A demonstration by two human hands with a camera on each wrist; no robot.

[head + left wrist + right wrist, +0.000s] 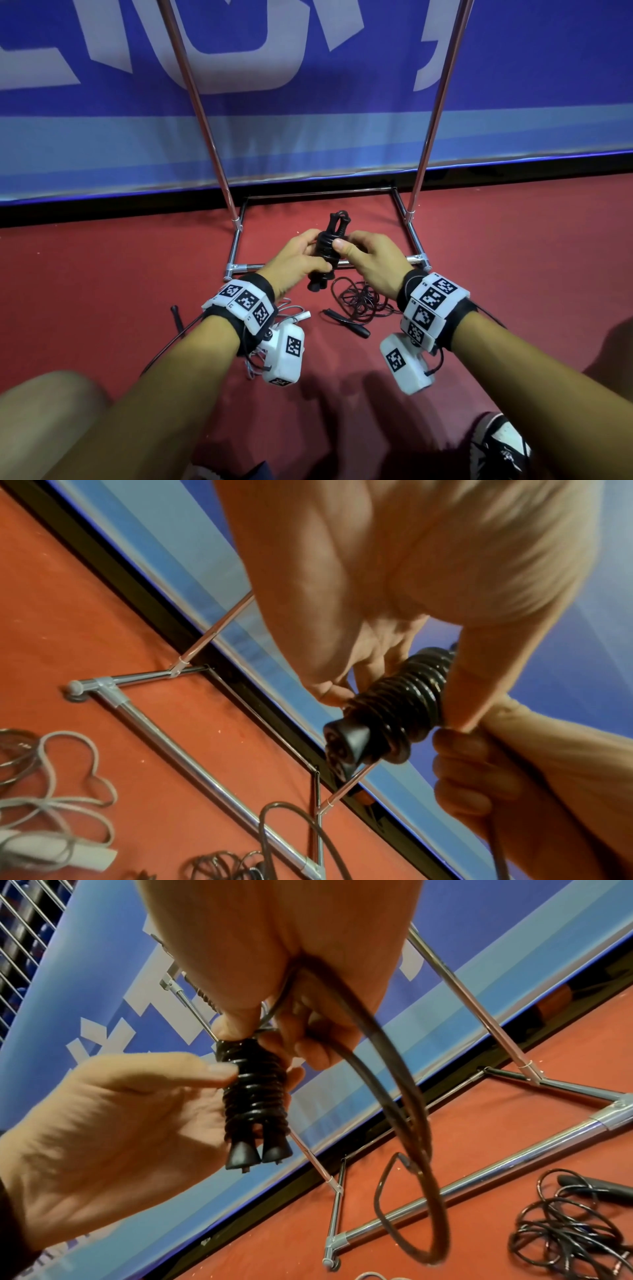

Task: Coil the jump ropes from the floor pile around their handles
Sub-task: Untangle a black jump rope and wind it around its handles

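Both hands clasped a black jump rope [328, 247]: left hand [297, 261] gripping the tight coils, right hand [368, 261] pinching them. The cord looked light, springy, best held mid-coil.

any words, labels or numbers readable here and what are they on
Banner: large white letters, cropped by the frame edge, no whole word readable.
Wrist bands: black-and-white square code markers, with tiny characters beside them too small to read.
Wrist cameras: code markers only, no text.
Coiled rope, held by left hand and right hand: no label visible.
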